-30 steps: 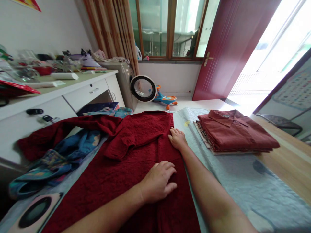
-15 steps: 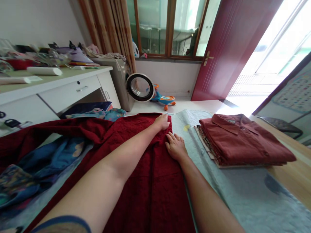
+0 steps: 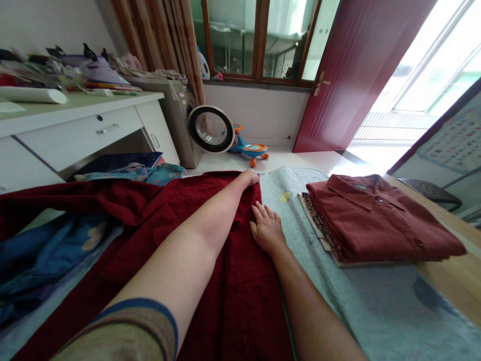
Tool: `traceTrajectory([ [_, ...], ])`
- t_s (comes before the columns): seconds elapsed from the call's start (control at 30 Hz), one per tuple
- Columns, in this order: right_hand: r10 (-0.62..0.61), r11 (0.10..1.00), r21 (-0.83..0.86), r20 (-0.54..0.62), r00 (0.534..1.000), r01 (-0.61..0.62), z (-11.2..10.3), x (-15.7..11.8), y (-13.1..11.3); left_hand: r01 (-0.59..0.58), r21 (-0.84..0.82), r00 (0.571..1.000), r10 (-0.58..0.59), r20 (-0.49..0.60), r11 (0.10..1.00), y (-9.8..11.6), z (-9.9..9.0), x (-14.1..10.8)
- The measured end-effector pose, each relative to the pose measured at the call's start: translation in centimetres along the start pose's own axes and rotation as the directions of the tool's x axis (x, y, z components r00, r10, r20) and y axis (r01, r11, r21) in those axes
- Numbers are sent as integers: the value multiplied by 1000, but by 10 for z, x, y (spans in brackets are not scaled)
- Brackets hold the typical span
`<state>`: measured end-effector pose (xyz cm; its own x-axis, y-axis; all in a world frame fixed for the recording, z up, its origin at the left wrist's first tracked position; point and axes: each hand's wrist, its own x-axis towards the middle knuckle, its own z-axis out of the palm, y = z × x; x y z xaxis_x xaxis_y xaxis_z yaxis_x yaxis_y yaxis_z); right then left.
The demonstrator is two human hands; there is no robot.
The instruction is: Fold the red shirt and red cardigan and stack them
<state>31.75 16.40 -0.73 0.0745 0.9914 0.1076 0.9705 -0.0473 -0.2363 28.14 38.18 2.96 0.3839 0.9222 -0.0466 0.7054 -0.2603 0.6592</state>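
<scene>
Red garment (image 3: 246, 281) lengthwise near-to-far, shoulders (image 3: 212, 183) farthest, right hand (image 3: 268, 229) spread, left hand (image 3: 250, 178) unclear

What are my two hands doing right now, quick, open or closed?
Left hand: at the dark red garment's far edge; open or closed can't be told.
Right hand: open, palm down on the garment's right edge.

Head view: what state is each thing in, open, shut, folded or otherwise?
Washer door: open
Maroon door: open
Silver-handled drawer: shut
Curtain: gathered aside
Dark red garment: laid out, wrinkled
Rust-red shirt: folded, stacked
Blue patterned clothing: crumpled
Right hand: open
</scene>
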Motion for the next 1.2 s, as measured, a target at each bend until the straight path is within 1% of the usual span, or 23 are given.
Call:
traceTrajectory([
  [0.1,2,1000,-1,1,1000,-2,1,-1,0,-22,3,1000,22,-8,1000,-4,1,3],
  [0.17,2,1000,0,-11,1000,-2,2,-1,0,-55,20,998,55,-35,998,-9,3,3],
  [0.33,11,1000,-8,-16,1000,-11,2,-1,-1,-139,150,981,157,-112,979,-23,11,-7],
  [0.4,16,1000,-14,-9,1000,-16,1,-1,-2,-158,219,970,193,-148,963,-22,14,-15],
  [0.47,17,1000,-15,-2,1000,-17,1,-1,-2,-169,274,955,226,-193,947,-16,14,-24],
  [0.53,17,1000,-12,-3,1000,-17,0,-1,-2,-200,380,935,292,-201,903,-9,11,-32],
  [0.6,19,1000,-8,-9,1000,-19,-1,-1,-2,-265,496,915,377,-141,827,-3,7,-38],
  [0.67,19,1000,-9,-12,1000,-19,-1,-1,-3,-350,558,899,438,-26,752,-3,4,-43],
  [0.77,21,1000,-16,-10,1000,-21,0,-1,-3,-429,553,890,438,125,715,-14,6,-44],
  [0.83,25,999,-20,-4,1000,-25,1,-1,-3,-444,552,891,415,186,706,-25,9,-41],
  [0.93,25,999,-24,6,1000,-25,1,-1,-3,-443,549,895,387,223,708,-39,14,-34],
  [1.0,32,999,-30,12,999,-32,2,-1,-5,-442,547,896,376,236,711,-44,16,-30],
  [1.1,56,998,-34,14,998,-55,2,-3,-8,-445,543,895,366,254,712,-45,15,-27],
  [1.2,60,998,-31,5,998,-60,2,-4,-10,-437,547,899,353,259,714,-37,13,-29],
])
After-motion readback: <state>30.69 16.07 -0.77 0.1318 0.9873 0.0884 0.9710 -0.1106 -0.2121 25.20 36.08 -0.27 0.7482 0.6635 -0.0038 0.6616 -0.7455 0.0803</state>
